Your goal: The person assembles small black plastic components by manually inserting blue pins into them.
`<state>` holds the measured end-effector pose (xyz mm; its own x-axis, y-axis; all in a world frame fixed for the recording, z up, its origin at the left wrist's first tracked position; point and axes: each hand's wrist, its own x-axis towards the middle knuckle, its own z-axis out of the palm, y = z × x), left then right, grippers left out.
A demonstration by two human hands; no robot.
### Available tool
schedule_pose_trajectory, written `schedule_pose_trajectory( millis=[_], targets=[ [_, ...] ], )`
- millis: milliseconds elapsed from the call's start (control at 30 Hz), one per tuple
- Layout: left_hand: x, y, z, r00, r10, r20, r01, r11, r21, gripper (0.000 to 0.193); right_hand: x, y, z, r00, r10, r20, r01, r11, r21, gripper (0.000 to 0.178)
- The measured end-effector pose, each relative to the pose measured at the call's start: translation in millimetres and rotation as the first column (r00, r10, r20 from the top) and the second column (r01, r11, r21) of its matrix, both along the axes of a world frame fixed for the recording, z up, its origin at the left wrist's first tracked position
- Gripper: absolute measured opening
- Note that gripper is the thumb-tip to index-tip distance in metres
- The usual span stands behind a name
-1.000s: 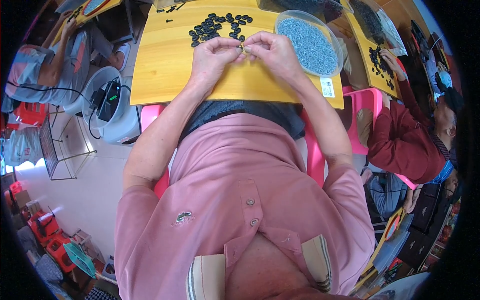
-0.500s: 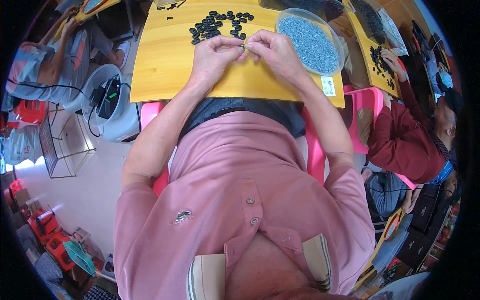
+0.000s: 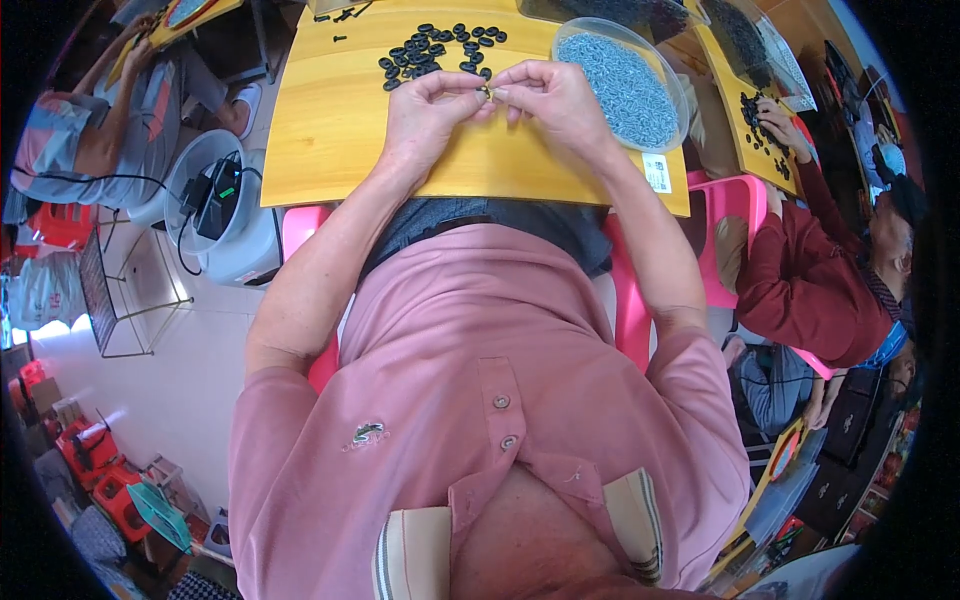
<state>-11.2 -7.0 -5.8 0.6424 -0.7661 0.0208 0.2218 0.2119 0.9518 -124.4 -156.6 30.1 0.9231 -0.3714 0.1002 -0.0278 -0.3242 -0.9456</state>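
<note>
My left hand and my right hand meet fingertip to fingertip over the yellow table. Both are closed in a pinch on a tiny dark piece between them; its kind is too small to make out. Just beyond my fingers lie several small black oval pieces, scattered in a loose group. Right of my right hand stands a round clear tub filled with small silvery-blue screws or pins.
A white label is stuck near the table's front right corner. At the left stands a bucket with black devices inside. To the right, another person in dark red handles black pieces at a neighbouring table. Pink chair parts flank my body.
My hands stay in nearly the same place, with only a slight shift of the fingers around the tiny piece. The neighbour's hand at the right has moved a little.
</note>
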Motion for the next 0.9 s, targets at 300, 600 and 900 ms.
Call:
schedule_pose_trajectory(
  millis=[300, 600, 900],
  targets=[
    [0, 1, -2, 1.000, 0.000, 0.011, 0.000, 1.000, -0.001, 0.022, -1, 8, 2, 0.998, -0.044, -0.035, 0.035, 0.977, -0.211, 0.018],
    [-1, 0, -1, 0.999, 0.017, 0.043, -0.017, 1.000, 0.020, 0.022, 0, 9, -1, 1.000, -0.011, -0.029, 0.007, 0.991, -0.134, 0.021],
    [-1, 1, 4, 1.000, 0.012, 0.014, -0.012, 1.000, 0.005, 0.023, 1, -8, -2, 0.991, 0.129, 0.020, -0.131, 0.986, 0.107, 0.023]
  ],
)
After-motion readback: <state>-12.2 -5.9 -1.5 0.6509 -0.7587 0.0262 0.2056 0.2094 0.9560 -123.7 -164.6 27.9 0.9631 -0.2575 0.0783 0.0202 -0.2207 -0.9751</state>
